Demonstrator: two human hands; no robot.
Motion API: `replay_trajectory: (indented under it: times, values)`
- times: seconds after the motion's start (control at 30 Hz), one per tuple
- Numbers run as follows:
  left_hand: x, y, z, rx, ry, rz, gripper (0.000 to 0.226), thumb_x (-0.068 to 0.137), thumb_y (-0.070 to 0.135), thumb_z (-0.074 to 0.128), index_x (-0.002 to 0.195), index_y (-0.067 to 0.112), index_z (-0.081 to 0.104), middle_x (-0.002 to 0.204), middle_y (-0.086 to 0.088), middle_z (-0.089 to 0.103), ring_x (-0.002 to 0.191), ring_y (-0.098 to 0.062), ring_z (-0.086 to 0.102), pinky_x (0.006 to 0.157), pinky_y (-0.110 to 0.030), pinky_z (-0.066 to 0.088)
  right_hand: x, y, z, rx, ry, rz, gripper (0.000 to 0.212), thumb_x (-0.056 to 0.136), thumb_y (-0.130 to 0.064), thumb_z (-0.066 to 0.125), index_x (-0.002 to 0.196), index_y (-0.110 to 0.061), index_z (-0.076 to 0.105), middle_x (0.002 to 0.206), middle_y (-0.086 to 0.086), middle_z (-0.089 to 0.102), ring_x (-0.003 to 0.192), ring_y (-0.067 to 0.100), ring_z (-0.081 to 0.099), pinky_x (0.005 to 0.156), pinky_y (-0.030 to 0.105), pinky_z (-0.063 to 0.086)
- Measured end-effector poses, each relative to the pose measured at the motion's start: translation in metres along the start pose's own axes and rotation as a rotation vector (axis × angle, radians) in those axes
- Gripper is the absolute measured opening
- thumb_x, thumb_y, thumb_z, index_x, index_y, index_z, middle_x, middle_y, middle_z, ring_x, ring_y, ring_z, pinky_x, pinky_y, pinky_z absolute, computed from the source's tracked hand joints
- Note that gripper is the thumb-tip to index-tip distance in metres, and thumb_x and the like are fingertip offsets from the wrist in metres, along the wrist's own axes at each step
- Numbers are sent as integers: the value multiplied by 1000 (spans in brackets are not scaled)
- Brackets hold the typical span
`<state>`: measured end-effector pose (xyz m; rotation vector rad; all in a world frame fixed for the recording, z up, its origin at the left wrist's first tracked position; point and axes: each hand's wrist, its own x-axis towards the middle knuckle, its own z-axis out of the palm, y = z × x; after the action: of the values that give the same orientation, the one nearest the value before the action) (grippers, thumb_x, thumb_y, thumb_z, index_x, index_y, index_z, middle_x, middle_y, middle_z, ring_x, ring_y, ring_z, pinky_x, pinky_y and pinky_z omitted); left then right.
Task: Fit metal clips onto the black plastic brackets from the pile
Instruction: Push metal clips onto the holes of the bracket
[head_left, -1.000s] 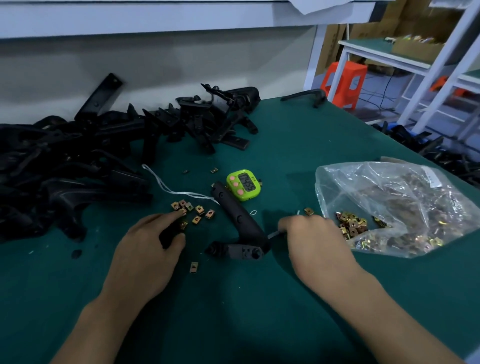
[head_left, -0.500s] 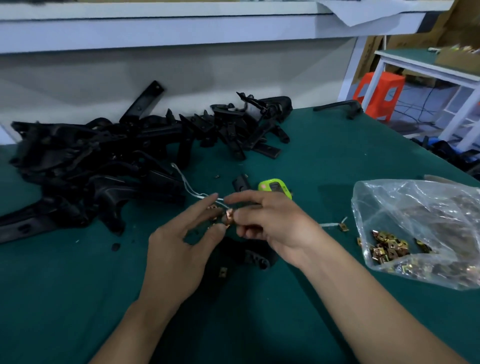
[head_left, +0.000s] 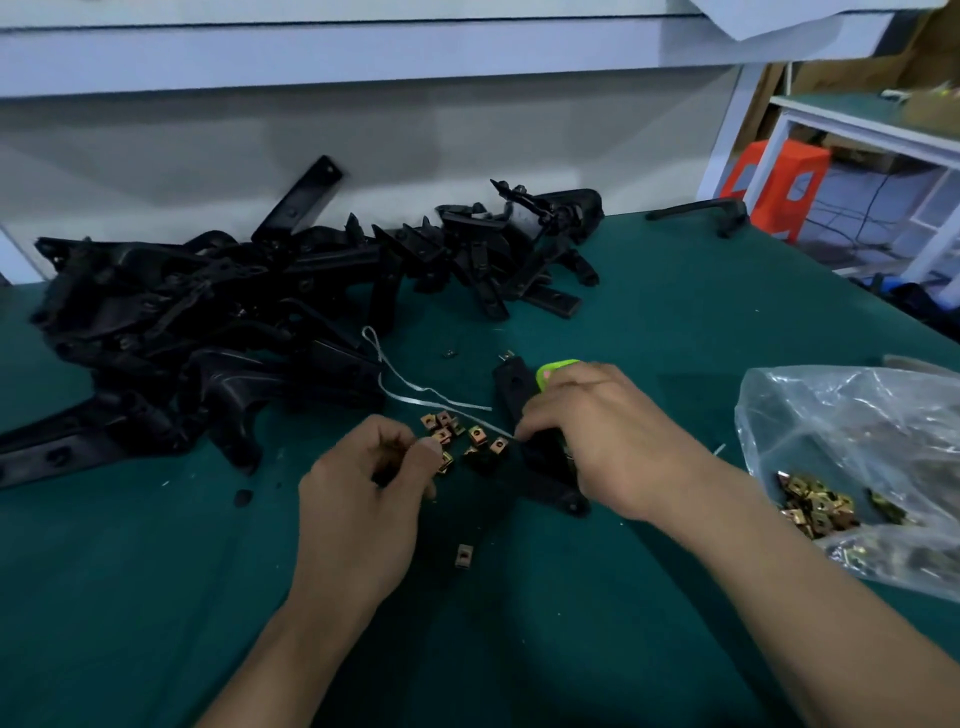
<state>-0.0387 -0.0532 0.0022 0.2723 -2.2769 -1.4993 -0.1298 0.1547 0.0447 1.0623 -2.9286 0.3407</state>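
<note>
Here, right grip (head_left: 597, 441) curled round black bracket (head_left: 514, 387), left grip (head_left: 363, 493) curled by metal clips (head_left: 475, 434), contents unclear.

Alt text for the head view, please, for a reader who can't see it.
The right hand grips a black bracket on a green table while the left hand curls beside loose clips. A pile of brackets lies left, a bag of clips right.

Small brass-coloured metal clips (head_left: 462, 436) lie scattered just beside one long black plastic bracket (head_left: 511, 387); the tangled bracket pile (head_left: 208, 312) sits behind.
</note>
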Motion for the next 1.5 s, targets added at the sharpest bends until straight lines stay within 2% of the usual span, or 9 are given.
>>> replay_trajectory:
  times: [0.13, 0.27, 0.47, 0.87, 0.97, 1.07, 1.23, 1.37, 1.5]
  values:
    - [3, 0, -1, -42, -30, -45, 27, 98, 28, 59, 73, 20, 60, 54, -3, 58, 44, -5, 42, 42, -16, 35, 0, 0, 5, -129, -48, -195, 46, 72, -7, 68, 113, -28, 73, 139, -4, 60, 142, 26, 35, 122, 37, 9]
    - [4, 0, 0, 38, -63, -15, 21, 95, 29, 62, 75, 22, 66, 55, -3, 56, 46, -4, 43, 45, -13, 35, 1, 2, 8, -238, -93, -302, 51, 75, -13, 62, 124, -25, 64, 137, -5, 60, 146, 28, 30, 122, 37, -4]
    - [5, -1, -1, 66, -68, -28, 18, 84, 26, 79, 80, 43, 77, 74, 20, 74, 73, 3, 67, 64, -4, 45, 4, 0, 3, -381, -142, -388, 69, 83, -32, 8, 133, -28, 56, 136, -9, 60, 145, 25, 33, 124, 42, -4]
    - [12, -11, -1, -137, -103, -110, 21, 92, 21, 71, 84, 38, 80, 78, 6, 78, 70, -12, 71, 62, -18, 55, 0, -7, -3, -494, -100, -434, 52, 92, -23, 16, 129, -27, 53, 131, -5, 57, 137, 26, 39, 124, 46, 3]
    - [13, -10, -1, -190, -89, -153, 19, 91, 20, 71, 81, 33, 81, 77, 3, 78, 68, -11, 68, 62, -19, 53, -1, -4, -8, -472, 34, -426, 34, 87, -17, 36, 116, -25, 50, 104, -7, 62, 115, 23, 51, 123, 45, 11]
    - [12, -5, 0, -278, -120, -195, 19, 91, 16, 71, 80, 26, 81, 77, -2, 78, 66, -7, 66, 61, -16, 52, -3, -2, -14, -431, 230, -318, 42, 66, -12, 56, 106, -22, 49, 73, -9, 48, 82, 21, 48, 108, 39, 33]
    - [7, 6, -1, -444, -173, -213, 8, 81, 21, 79, 77, 14, 81, 79, -10, 77, 69, -10, 67, 65, -16, 53, -18, -24, 12, -307, 416, -57, 18, 49, -14, 64, 64, -21, 55, 69, -4, 52, 72, 23, 47, 74, 36, 37]
    - [5, 8, -4, -461, -231, -129, 17, 74, 30, 79, 75, 13, 80, 77, -9, 77, 72, -10, 70, 68, -16, 53, -23, -34, 38, -325, 391, 16, 38, 38, -20, 83, 53, -20, 48, 54, 1, 51, 54, 26, 50, 63, 34, 41]
    - [3, 8, -3, -443, -328, -93, 16, 81, 28, 76, 81, 13, 81, 84, -10, 78, 80, -15, 73, 74, -19, 53, -25, -36, 42, -311, 365, -51, 43, 35, -13, 78, 54, -23, 40, 50, 1, 50, 48, 26, 50, 55, 32, 45]
